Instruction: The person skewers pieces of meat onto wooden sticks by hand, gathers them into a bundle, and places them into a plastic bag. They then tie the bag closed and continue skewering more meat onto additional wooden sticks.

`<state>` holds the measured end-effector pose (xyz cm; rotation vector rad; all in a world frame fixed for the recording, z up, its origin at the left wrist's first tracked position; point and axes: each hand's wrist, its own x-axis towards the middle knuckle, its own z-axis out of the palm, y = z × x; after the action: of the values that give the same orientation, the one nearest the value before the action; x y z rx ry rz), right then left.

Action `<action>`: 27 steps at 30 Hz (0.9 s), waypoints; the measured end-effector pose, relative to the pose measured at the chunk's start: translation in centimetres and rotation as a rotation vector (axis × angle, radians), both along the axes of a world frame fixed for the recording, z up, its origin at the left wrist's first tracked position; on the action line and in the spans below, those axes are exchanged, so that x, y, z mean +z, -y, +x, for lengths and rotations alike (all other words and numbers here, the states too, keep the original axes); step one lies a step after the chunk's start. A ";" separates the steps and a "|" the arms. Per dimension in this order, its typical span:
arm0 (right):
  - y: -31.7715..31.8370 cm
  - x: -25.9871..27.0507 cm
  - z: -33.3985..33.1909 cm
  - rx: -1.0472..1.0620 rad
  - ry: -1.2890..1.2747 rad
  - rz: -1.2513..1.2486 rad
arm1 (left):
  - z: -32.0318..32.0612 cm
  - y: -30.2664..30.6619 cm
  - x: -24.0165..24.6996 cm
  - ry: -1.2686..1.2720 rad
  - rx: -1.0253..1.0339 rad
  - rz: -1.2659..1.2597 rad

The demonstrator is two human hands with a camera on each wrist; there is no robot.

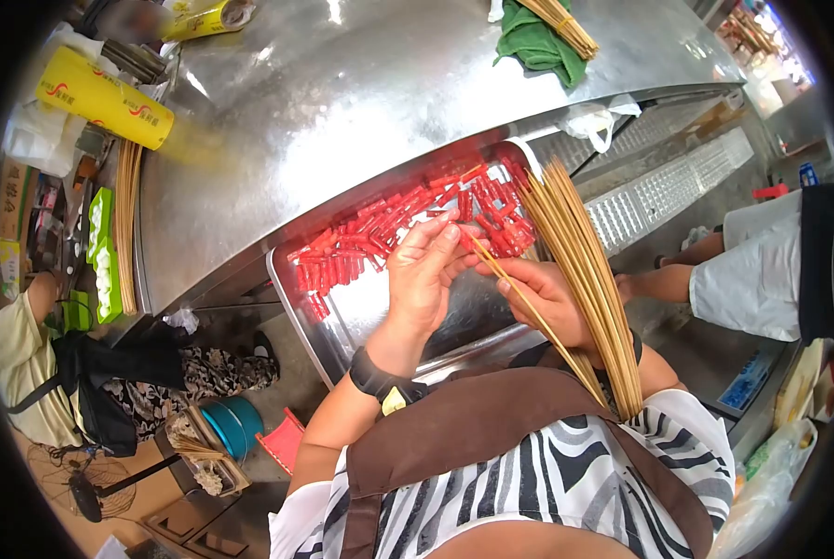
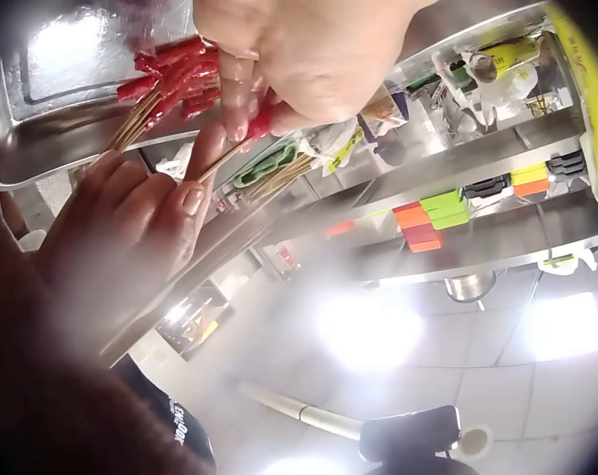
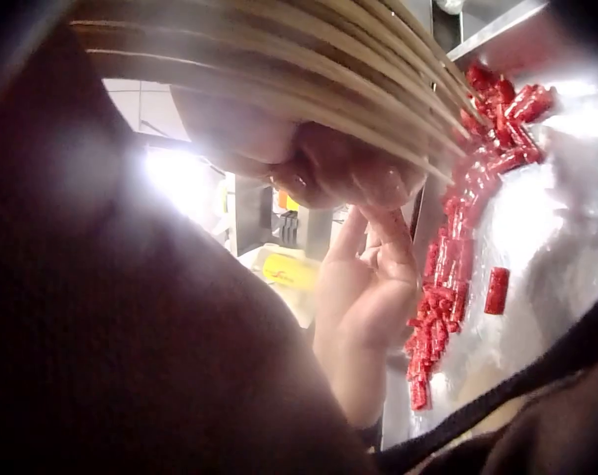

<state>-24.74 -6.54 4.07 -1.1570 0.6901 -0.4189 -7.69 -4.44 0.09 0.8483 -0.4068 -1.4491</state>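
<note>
My left hand (image 1: 421, 272) pinches a small red piece (image 2: 260, 121) between thumb and fingers, low over the metal tray (image 1: 303, 331). Thumb and fingers of my right hand (image 1: 549, 296) hold a thin wooden skewer (image 1: 534, 313), whose tip meets the red piece. A thick bundle of skewers (image 1: 592, 284) lies along the outer side of the right hand, reaching back to the forearm. Many shiny red pieces (image 1: 370, 228) cover the far part of the tray. Some red pieces (image 2: 185, 79) gather at the skewer ends in the left wrist view.
A steel counter (image 1: 342, 112) stands behind the tray. On it are a green cloth (image 1: 538, 42) with more skewers and, at left, a yellow roll (image 1: 105, 98). Other people stand at both sides, one in a white apron (image 1: 752, 270). A fan (image 1: 86, 494) is at lower left.
</note>
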 end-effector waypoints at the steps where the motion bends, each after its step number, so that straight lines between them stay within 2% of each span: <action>1: 0.0 0.0 0.1 -0.001 0.016 0.033 | -0.1 0.0 -0.1 -0.009 0.010 -0.002; 8: -0.1 -1.1 0.0 -0.043 -0.008 0.047 | -1.0 -0.2 -0.2 0.021 -0.007 -0.027; 11: -0.1 -1.7 0.2 -0.067 0.106 0.108 | -1.0 -0.2 -0.3 0.037 -0.017 -0.034; 12: -0.2 -3.4 -0.2 -0.049 0.133 0.031 | -1.3 -0.2 -0.1 0.048 -0.009 -0.037; 13: -0.2 -5.0 -0.3 -0.056 -0.014 -0.267 | -1.4 -0.2 -0.5 0.080 0.005 -0.008; 14: -0.1 -3.4 0.0 -0.154 0.083 -0.483 | -1.5 -0.2 -0.9 0.100 0.014 -0.042; 15: 0.8 -4.8 1.4 -0.456 0.107 -1.121 | -1.6 -0.3 -0.8 0.098 0.015 -0.075; 16: 1.3 -4.4 -1.2 -0.537 0.026 -1.174 | -2.0 -0.1 -0.1 0.127 0.020 -0.057; 17: 0.3 -3.9 -4.4 -0.580 -0.046 -1.171 | -1.6 0.0 -0.8 0.130 -0.008 -0.077; 20: 0.0 -4.4 -2.5 -0.643 -0.178 -1.114 | -1.6 -0.5 -0.9 0.113 -0.009 -0.039; 25: 0.0 -4.3 -2.0 -0.624 -0.177 -0.937 | -0.2 -0.4 -1.5 0.105 -0.043 -0.025; 27: -0.4 -4.4 -1.4 -0.587 -0.172 -0.854 | 0.4 -0.3 -1.2 0.207 -0.145 -0.030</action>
<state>-26.17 -6.14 -0.30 -1.7960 1.0498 -1.1991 -7.31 -4.14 -1.10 0.9648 -0.6560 -1.4890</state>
